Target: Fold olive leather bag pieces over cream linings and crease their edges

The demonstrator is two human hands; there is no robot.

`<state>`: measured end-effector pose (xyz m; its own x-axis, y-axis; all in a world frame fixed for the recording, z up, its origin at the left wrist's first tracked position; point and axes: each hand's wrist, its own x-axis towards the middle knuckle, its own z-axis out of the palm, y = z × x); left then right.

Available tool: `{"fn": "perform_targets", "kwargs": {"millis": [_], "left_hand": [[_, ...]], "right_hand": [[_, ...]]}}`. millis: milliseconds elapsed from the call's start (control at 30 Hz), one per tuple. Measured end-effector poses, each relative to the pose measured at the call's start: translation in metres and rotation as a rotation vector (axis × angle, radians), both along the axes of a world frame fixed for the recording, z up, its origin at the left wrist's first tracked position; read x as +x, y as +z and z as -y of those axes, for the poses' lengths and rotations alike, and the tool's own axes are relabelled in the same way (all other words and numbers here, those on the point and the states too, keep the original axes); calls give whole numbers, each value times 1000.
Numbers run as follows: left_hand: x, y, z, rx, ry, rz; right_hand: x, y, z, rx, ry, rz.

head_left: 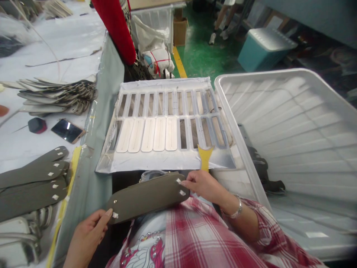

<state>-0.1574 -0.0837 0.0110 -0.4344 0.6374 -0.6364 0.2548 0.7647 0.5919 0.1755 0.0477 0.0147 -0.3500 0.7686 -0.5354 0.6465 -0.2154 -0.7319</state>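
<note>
A long olive-grey flat piece with rounded ends [147,197] is held slantwise in front of my body. Small white tabs sit near both its ends, and a small metal stud shows at its left end. My left hand [90,232] pinches the left end, thumb on top beside a white tab. At the other end, the fingers of my right hand [205,186] are closed on the edge by a white tab [179,181]. Beyond the piece lies a slotted white frame [170,160], with several pale rounded strips [150,134] lying in its front row.
A yellow fork-ended tool [205,158] rests at the frame's front edge. To the right stands a large white bin [279,108] with dark pieces inside. The left table carries stacked strips [58,95], a phone [68,131] and more olive-grey pieces [30,186]. A person's legs show behind.
</note>
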Motion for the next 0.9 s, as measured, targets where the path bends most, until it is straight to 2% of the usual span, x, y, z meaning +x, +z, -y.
{"fn": "perform_targets", "kwargs": {"millis": [67,133,200,267,333,400,467,500,567,633,733,900], "left_hand": [[2,5,-4,-13,-14,-21],[-1,11,-7,-37,-85,-75],[-7,18,-11,-75,-255,-192],[-9,27,-16,-81,-462,-420],[0,35,-24,47,-603,-674],[24,38,-36,312,-706,-796],[60,36,-53,575,-882,-702],[78,32,-62,653,-980,-631],[110,20,-80,694,-1140,-509],[131,8,-94,650,-1193,-443],[141,-4,-104,594,-1197,-398],[144,-5,-100,590,-1212,-416]], "right_hand": [[-1,2,-2,48,33,45],[-1,5,-3,93,65,86],[-2,6,-4,125,89,113],[-2,7,-5,137,105,126],[-2,9,-5,140,117,132],[-3,10,-5,134,121,130],[-3,11,-4,130,109,122],[-4,11,-4,129,102,119],[-5,10,-3,127,97,117],[-5,10,-4,123,103,124],[-5,10,-6,101,122,132],[-4,13,-11,72,145,148]]}}
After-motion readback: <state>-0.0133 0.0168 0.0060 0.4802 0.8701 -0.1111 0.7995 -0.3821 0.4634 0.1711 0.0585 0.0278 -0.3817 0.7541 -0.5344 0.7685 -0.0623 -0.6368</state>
